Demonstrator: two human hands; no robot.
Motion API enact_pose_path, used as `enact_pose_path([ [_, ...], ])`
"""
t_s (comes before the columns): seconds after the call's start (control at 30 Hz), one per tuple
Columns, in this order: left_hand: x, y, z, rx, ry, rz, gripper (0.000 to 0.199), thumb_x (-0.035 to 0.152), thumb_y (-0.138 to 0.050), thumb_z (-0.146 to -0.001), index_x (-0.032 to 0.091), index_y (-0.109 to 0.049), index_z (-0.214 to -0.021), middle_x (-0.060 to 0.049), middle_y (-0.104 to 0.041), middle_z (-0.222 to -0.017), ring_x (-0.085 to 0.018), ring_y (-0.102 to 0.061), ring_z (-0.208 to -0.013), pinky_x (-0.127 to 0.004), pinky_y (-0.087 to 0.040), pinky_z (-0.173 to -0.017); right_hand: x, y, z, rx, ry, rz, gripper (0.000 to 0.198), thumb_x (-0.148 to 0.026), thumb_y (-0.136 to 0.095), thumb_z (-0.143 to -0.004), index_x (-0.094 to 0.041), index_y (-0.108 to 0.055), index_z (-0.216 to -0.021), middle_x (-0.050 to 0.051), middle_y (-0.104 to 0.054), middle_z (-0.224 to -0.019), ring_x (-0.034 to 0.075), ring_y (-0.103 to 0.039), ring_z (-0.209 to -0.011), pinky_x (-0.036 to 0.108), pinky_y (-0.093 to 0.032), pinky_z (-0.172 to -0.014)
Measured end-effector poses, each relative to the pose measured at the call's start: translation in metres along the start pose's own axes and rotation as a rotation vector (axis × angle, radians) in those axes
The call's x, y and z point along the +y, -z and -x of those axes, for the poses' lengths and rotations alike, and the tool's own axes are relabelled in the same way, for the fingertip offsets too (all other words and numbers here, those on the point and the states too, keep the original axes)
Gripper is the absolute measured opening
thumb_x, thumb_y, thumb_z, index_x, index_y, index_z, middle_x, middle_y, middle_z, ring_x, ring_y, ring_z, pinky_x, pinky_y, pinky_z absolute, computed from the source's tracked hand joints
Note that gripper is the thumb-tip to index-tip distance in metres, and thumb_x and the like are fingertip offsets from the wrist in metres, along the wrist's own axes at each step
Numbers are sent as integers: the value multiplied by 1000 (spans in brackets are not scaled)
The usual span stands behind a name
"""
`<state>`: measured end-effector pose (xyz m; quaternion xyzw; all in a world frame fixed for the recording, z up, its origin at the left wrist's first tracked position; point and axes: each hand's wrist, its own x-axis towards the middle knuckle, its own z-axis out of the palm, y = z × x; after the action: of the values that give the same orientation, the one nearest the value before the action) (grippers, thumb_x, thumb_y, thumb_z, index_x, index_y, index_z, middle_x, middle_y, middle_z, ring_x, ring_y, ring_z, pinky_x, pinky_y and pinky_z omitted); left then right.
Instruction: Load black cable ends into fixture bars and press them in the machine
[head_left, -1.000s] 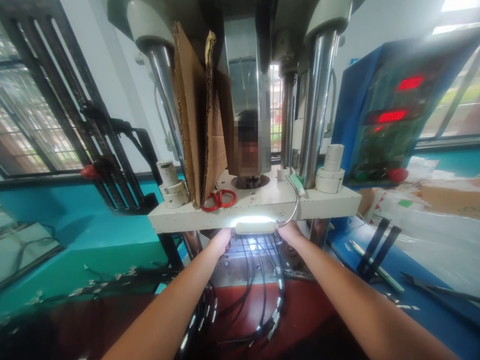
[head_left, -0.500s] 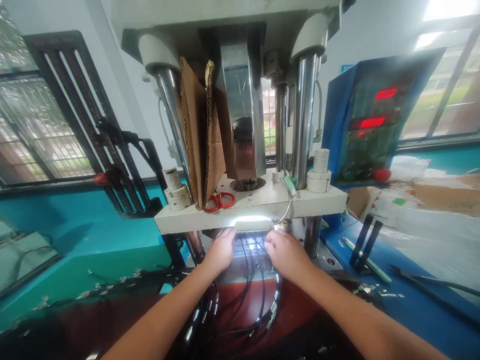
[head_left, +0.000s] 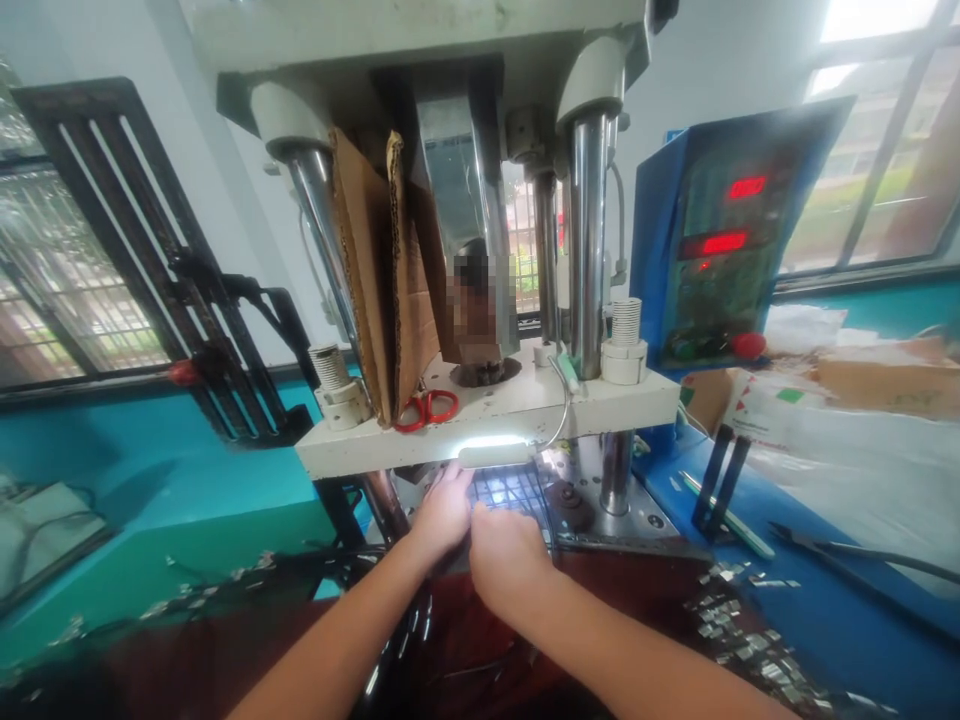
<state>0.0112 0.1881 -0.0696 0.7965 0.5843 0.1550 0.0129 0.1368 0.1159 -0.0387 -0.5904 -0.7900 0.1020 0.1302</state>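
Observation:
Black cables [head_left: 546, 505] lie across a brightly lit metal fixture under the press's cream plate [head_left: 600, 405]. At the left side of this fixture is my left hand [head_left: 444, 512], its fingers stretched forward to just below the lamp; its thumb is hidden. My right hand [head_left: 511, 562] is closed in front of the fixture, right beside my left. Its curled fingers face away, so whatever they hold is hidden. More cables with shiny metal ends [head_left: 424, 615] hang below my hands. A tube-shaped lamp [head_left: 495, 455] glows on the plate's front edge.
Red-handled scissors [head_left: 426, 410] and cardboard sheets [head_left: 375, 280] rest on the plate between steel columns [head_left: 587, 240]. A blue control box [head_left: 712, 240] with red digits stands right. Pliers [head_left: 802, 540] lie on the blue surface. Small metal pieces [head_left: 742, 630] are scattered at the right.
My right hand has moved left and toward me, from the fixture's right side to beside my left hand. My left hand stays at the left side. The view has shifted slightly.

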Motion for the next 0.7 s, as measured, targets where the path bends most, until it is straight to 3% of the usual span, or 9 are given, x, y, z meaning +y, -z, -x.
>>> enact_pose_path([
  [0.1,0,-1,0,-11,11,-25,55,19,-48,-77,27,-48,-131,-7,-38,-146,-28,-44,-124,-39,-36,-103,-1,-1,-2,32,-7,7,21,-8,-51,-81,-14,-65,-94,14,-71,-87,24,-69,-79,31,-51,-66],
  [0.3,1,-1,2,-39,23,-86,49,22,-42,-83,28,-46,-132,-10,-45,-139,-30,-45,-121,-48,-33,-103,-3,-3,-2,17,-5,7,24,-5,-47,-81,-15,-68,-90,11,-71,-83,24,-69,-78,30,-51,-64],
  [0.43,3,3,2,-41,-3,-125,50,21,-42,-84,25,-44,-134,-10,-47,-138,-30,-37,-128,-47,-27,-107,-1,-3,1,16,32,25,20,-8,-51,-83,-16,-69,-85,11,-71,-82,23,-69,-75,29,-49,-63],
  [0.6,4,6,4,-33,-36,-140,57,12,-42,-79,24,-45,-134,-9,-46,-140,-27,-39,-127,-42,-30,-106,19,13,6,112,30,72,22,-24,-45,-91,-18,-67,-92,11,-66,-96,22,-67,-76,30,-49,-63],
  [0.7,4,4,5,-15,-47,-145,63,8,-42,-75,23,-42,-136,-8,-45,-141,-27,-39,-127,-42,-31,-105,36,22,5,142,-7,111,21,-25,-46,-90,-17,-65,-92,12,-64,-98,24,-67,-76,32,-49,-63],
])
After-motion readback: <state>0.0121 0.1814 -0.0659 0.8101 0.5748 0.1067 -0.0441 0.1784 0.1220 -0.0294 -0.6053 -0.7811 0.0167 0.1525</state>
